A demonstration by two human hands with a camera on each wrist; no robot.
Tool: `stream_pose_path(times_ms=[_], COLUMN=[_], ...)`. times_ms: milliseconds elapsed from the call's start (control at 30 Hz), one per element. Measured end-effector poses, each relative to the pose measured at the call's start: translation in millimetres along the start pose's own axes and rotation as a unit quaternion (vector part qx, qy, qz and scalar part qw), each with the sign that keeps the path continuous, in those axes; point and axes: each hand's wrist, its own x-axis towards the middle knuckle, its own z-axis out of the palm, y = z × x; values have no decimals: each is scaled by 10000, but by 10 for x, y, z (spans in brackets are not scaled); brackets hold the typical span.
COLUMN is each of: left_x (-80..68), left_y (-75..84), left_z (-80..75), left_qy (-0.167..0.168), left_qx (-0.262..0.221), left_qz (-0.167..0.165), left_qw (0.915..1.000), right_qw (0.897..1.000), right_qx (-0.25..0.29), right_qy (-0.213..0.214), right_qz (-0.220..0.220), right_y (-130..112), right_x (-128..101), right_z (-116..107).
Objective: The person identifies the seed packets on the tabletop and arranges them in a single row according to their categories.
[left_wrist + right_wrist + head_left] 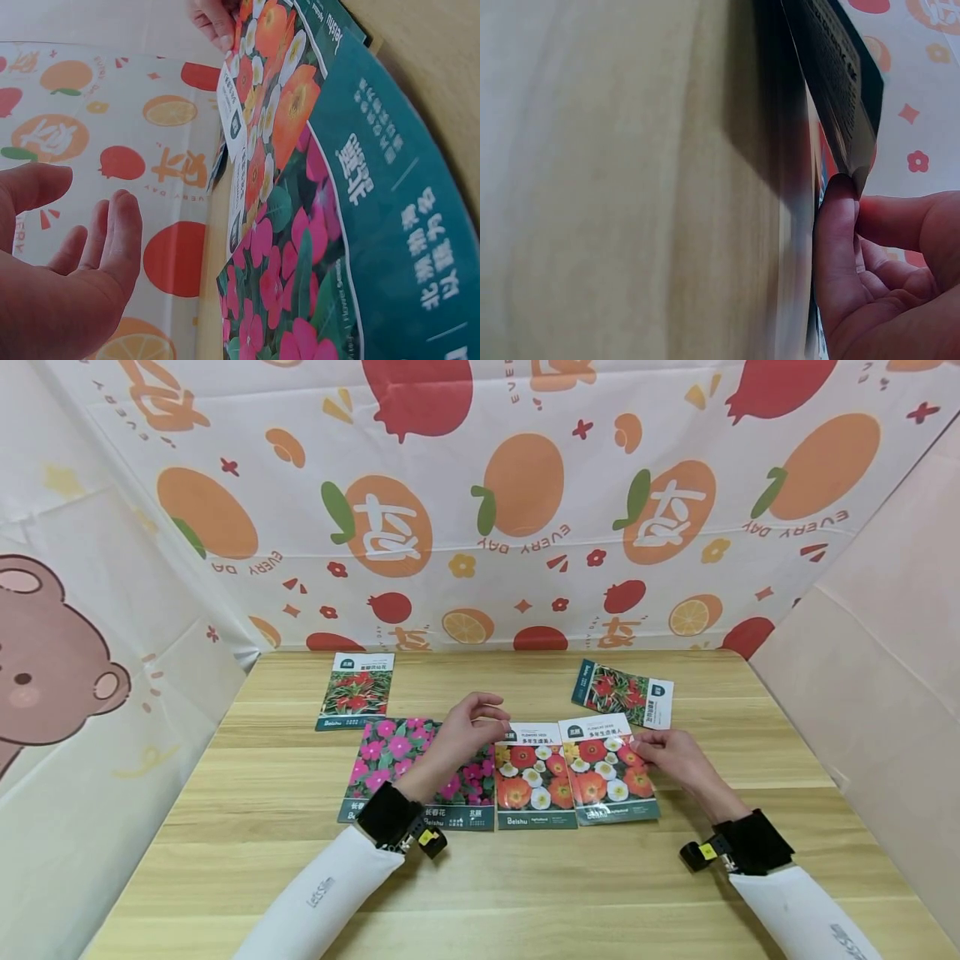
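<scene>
My right hand (681, 763) pinches the right edge of a poppy seed packet (609, 777) between thumb and fingers. In the right wrist view that packet (840, 97) stands tilted up off the wooden table. Right beside it on the left lies a second poppy seed packet (534, 777), printed with the same red, orange and white flowers. My left hand (467, 731) hovers over two pink-flower seed packets (386, 764), its fingers loosely bent and holding nothing. In the left wrist view, the relaxed left hand (82, 277) is apart from the row of packets.
A red-flower seed packet (356, 692) lies at the back left of the wooden table (487, 893). Another red-flower packet (624, 693) lies turned sideways at the back right, just behind the right hand. A fruit-print cloth (450, 602) hangs along the back edge.
</scene>
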Motion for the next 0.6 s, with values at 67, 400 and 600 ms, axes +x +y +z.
stream_pose_path(times_ms=[67, 400, 600], left_x=[-2, -17, -31], left_y=[4, 33, 29], left_z=[-3, -21, -47], left_qy=[19, 91, 105], left_qx=[-1, -161, -220], left_qz=[2, -60, -4], left_qw=[10000, 9998, 9997], right_qw=[10000, 9961, 9895], right_qx=[-42, -859, -1414], right_qy=[2, 151, 258], right_qz=[-29, -156, -126], right_y=[5, -9, -34], right_x=[-6, -46, -53], right_z=[4, 19, 36])
